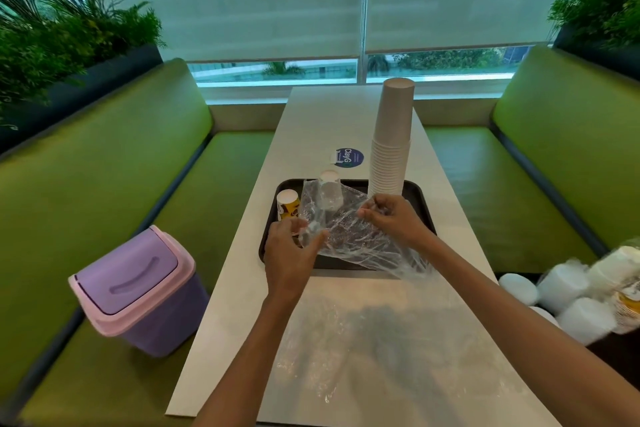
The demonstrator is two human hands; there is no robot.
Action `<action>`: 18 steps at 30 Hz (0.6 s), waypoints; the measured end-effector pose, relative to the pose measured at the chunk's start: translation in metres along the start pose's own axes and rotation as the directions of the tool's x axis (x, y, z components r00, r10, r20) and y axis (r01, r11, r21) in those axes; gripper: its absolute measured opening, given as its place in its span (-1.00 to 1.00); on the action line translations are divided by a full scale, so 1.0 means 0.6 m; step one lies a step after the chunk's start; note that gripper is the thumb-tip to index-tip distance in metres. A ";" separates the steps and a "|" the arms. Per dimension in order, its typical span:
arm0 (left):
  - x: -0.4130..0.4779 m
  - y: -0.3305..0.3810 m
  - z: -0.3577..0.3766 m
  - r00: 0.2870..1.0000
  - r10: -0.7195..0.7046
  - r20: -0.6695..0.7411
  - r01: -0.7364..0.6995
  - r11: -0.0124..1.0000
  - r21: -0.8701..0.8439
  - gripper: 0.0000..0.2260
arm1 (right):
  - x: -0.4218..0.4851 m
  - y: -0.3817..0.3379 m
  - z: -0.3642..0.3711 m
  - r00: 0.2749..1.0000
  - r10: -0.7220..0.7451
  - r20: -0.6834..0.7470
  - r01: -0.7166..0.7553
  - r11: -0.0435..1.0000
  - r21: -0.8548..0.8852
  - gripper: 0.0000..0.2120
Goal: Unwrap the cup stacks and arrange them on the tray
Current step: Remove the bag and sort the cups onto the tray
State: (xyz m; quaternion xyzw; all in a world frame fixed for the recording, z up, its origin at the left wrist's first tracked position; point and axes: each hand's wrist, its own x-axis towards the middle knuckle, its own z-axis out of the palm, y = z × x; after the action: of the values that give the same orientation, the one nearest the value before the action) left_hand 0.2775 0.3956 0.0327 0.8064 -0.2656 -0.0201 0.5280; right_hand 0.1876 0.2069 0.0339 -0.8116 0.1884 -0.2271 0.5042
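Note:
A black tray (420,199) lies mid-table. On its far right corner stands a tall stack of plain upside-down paper cups (393,135). A yellow-printed cup stack (288,205) stands at the tray's left, and a small white cup stack (330,192) shows behind clear film. My left hand (289,253) and my right hand (389,218) both pinch a crumpled clear plastic wrapper (349,236) stretched between them over the tray. The wrapper's loose end trails down to the right.
A second clear plastic sheet (377,347) lies flat on the white table (311,121) near me. A purple swing-lid bin (138,288) sits on the left green bench. Wrapped white cup stacks (575,295) lie on the right bench. A round blue sticker (348,158) marks the table.

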 end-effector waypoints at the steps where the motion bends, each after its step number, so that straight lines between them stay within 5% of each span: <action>1: 0.004 0.001 0.000 0.999 0.007 -0.042 -0.007 1.000 -0.013 -0.80 | 0.001 -0.002 -0.003 1.000 0.005 -0.008 -0.005 1.000 0.005 -0.88; 5: 0.027 0.010 -0.010 0.993 -0.047 -0.111 0.023 0.979 -0.205 -0.93 | 0.008 -0.005 -0.022 1.000 -0.010 -0.009 0.010 1.000 -0.030 -0.89; 9: 0.049 0.016 -0.016 0.991 -0.046 -0.128 0.003 0.948 -0.319 -0.92 | 0.018 -0.029 -0.041 0.984 0.110 0.141 -0.114 0.993 0.022 -0.88; 15: 0.056 0.049 -0.003 0.993 0.046 -0.111 -0.083 0.930 -0.357 -0.81 | 0.052 -0.113 -0.047 0.987 0.063 0.145 -0.081 0.989 0.122 -0.23; 18: 0.060 0.060 0.004 0.992 0.084 -0.098 -0.114 0.925 -0.362 -0.84 | 0.080 -0.138 -0.049 0.988 0.106 0.114 -0.109 0.994 0.023 -0.38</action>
State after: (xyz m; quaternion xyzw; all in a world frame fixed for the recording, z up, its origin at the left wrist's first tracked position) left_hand 0.2928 0.3668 0.0719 0.6794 -0.2761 -0.0101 0.6797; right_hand 0.2175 0.1947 0.1290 -0.8043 0.2000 -0.1563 0.5373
